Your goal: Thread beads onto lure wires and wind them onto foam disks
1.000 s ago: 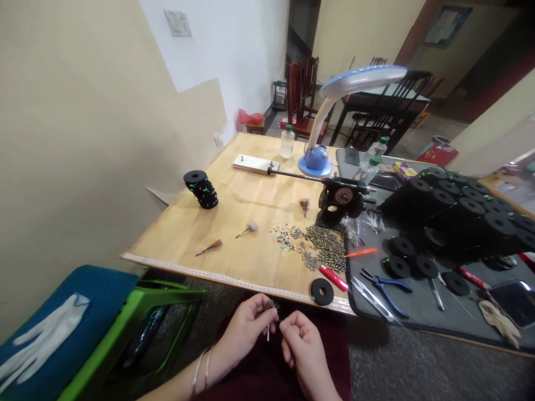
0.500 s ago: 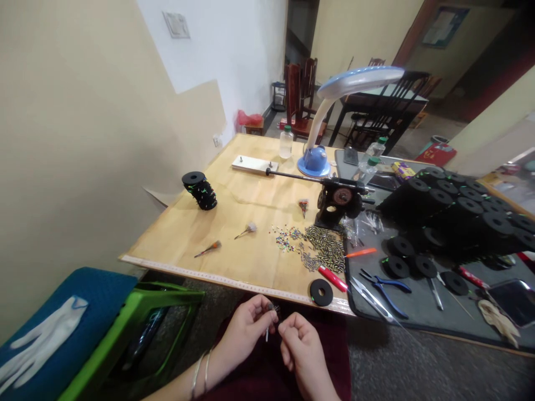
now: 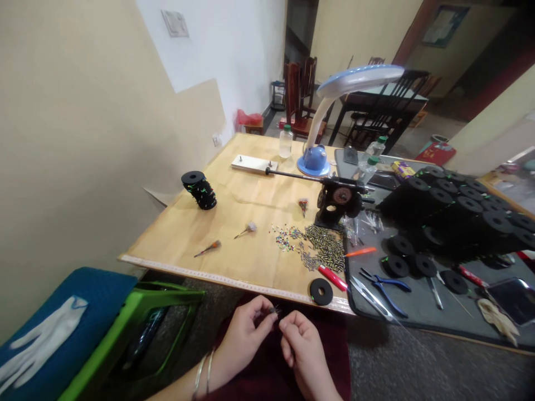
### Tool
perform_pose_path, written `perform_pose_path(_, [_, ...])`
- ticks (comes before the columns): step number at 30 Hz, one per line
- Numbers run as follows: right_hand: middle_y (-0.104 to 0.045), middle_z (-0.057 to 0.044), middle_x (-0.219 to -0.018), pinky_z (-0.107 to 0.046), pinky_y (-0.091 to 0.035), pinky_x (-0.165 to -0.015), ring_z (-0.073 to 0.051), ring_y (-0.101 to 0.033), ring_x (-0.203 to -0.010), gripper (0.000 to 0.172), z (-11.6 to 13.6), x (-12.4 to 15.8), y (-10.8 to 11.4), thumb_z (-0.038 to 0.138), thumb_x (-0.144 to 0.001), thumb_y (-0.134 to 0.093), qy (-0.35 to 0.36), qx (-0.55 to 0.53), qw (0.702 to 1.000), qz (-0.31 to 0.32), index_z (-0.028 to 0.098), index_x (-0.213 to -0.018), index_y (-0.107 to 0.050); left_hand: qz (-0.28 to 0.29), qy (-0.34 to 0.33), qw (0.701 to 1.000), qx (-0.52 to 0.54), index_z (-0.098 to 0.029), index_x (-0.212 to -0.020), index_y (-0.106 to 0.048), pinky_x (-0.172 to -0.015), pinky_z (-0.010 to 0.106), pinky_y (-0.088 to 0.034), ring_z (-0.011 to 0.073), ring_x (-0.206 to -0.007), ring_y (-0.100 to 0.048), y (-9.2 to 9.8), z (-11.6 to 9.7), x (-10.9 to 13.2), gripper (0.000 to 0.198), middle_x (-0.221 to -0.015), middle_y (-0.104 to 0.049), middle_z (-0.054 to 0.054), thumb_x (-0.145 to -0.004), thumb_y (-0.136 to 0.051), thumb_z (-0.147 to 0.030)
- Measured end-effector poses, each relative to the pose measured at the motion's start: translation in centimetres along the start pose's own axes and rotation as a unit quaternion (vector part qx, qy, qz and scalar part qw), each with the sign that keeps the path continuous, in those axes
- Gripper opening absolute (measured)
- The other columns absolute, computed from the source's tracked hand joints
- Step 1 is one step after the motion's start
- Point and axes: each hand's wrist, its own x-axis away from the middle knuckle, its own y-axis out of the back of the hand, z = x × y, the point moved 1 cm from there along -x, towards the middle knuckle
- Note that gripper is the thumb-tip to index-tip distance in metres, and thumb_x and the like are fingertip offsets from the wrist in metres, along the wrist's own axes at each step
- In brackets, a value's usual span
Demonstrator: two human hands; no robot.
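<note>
Over my lap, just off the table's near edge, my left hand (image 3: 248, 331) pinches a small dark, spiky piece (image 3: 274, 309) between thumb and fingertips. It is too small to name. Close beside it on the right, my right hand (image 3: 303, 345) is closed in a pinch, its fingertips almost at the piece; what they hold is too fine to make out. Beyond the hands, a black foam spool (image 3: 314, 295) lies flat near the table edge, with a red-handled tool (image 3: 333, 278) beside it. Farther in is a pile of small metal pieces (image 3: 326, 245) alongside tiny coloured beads (image 3: 285, 240).
Blue-handled pliers (image 3: 388, 284) and tweezers (image 3: 371, 298) lie on the grey mat (image 3: 422, 317), near many stacked black spools (image 3: 447, 209). A black winding device (image 3: 340, 200) and a blue lamp (image 3: 314, 161) stand farther back. A green stool (image 3: 175, 301) is at left.
A thin pale stick-like bit below my left fingertips no longer shows. The left thumb and fingers have shifted slightly around the small piece; my right hand stays nearly in place.
</note>
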Motion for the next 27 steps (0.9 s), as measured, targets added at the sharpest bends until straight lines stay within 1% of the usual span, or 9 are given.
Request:
perform_pose_path(4, [-0.042, 0.011, -0.034, -0.016, -0.012, -0.033, -0.003, -0.023, -0.029, 0.042, 0.21, -0.04, -0.12, 0.055, -0.07, -0.069, -0.003, 0.005, 1.0, -0.002, 0.019, -0.064, -0.047, -0.001, -0.022, 0.999, -0.036, -0.018, -0.072, -0.06, -0.06, 0.022, -0.042, 0.0147, -0.062, -0.053, 0.08, -0.34, 0.05, 0.012, -0.065, -0.059, 0.0, -0.081, -0.06, -0.026])
perform_pose_path(7, [-0.041, 0.011, -0.034, -0.015, -0.012, -0.033, -0.003, -0.023, -0.029, 0.043, 0.28, 0.01, -0.2, 0.055, -0.069, -0.069, -0.002, 0.003, 1.0, -0.002, 0.019, -0.064, -0.047, -0.001, -0.027, 0.999, -0.046, -0.018, -0.072, -0.061, -0.06, 0.022, -0.042, 0.0149, -0.062, -0.053, 0.11, -0.3, -0.03, 0.012, -0.065, -0.06, 0.0, -0.081, -0.06, -0.025])
perform_pose_path(14, [-0.042, 0.011, -0.033, -0.015, -0.013, -0.034, -0.002, -0.022, -0.029, 0.036, -0.09, 0.32, 0.01, 0.047, -0.073, -0.068, -0.003, -0.013, 1.0, 0.013, 0.019, -0.065, -0.047, -0.011, -0.005, 1.0, -0.021, -0.018, -0.072, -0.058, -0.063, 0.023, -0.043, 0.0155, -0.065, -0.055, 0.14, 0.1, -0.19, 0.011, -0.067, -0.06, 0.0, -0.081, -0.059, -0.024])
perform_pose_path(18, [-0.041, 0.012, -0.032, -0.015, -0.011, -0.033, -0.002, -0.022, -0.027, 0.034, -0.05, 0.38, -0.09, 0.045, -0.072, -0.068, -0.015, -0.015, 1.0, 0.017, 0.019, -0.064, -0.047, -0.016, -0.002, 1.0, -0.014, -0.018, -0.071, -0.059, -0.063, 0.023, -0.043, 0.0151, -0.065, -0.054, 0.12, 0.1, -0.15, 0.011, -0.066, -0.059, -0.001, -0.08, -0.06, -0.024])
perform_pose_path(23, [-0.041, 0.012, -0.031, -0.015, -0.01, -0.033, -0.002, -0.021, -0.027, 0.034, 0.25, 0.43, -0.33, 0.044, -0.071, -0.068, -0.025, -0.025, 0.999, 0.019, 0.019, -0.064, -0.047, -0.015, -0.013, 0.999, -0.033, -0.018, -0.073, -0.059, -0.063, 0.023, -0.044, 0.0152, -0.065, -0.055, 0.14, 0.1, 0.04, 0.01, -0.067, -0.06, 0.0, -0.081, -0.059, -0.023])
perform_pose_path(27, [-0.04, 0.012, -0.031, -0.015, -0.01, -0.032, -0.001, -0.02, -0.027, 0.035, 0.26, 0.5, -0.28, 0.045, -0.07, -0.069, -0.035, -0.032, 0.999, 0.018, 0.019, -0.063, -0.046, -0.016, -0.031, 0.997, -0.068, -0.017, -0.075, -0.059, -0.063, 0.023, -0.044, 0.015, -0.065, -0.056, 0.2, 0.04, 0.09, 0.01, -0.068, -0.06, 0.0, -0.082, -0.057, -0.024])
